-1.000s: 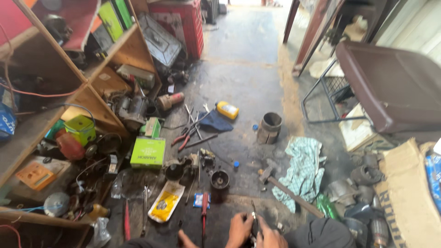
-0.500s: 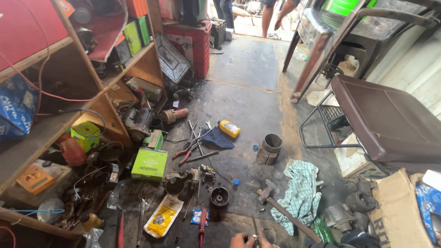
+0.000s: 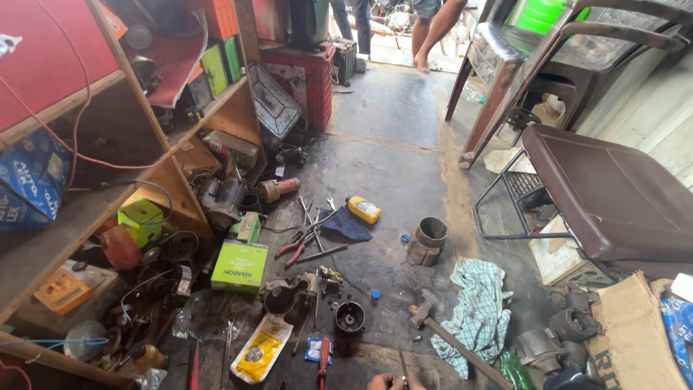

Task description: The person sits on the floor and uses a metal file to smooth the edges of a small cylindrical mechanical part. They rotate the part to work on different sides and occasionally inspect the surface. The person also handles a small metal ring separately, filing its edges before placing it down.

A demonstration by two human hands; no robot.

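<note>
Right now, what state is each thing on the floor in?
Yellow bottle: lying on its side, capped.
Hammer: flat on floor, head beside cloth.
Cloth: crumpled, spread.
Green box: closed, flat.
Metal sleeve: upright, open top.
Pliers: lying flat.
Hand: at frame edge, grip unclear.

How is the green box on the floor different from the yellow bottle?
The green box is flat, square-cornered and bigger; the yellow bottle is small and rounded with a dark cap. The box sits beside the wooden shelves; the bottle lies on its side farther out. Both rest on the dirty floor.
</note>
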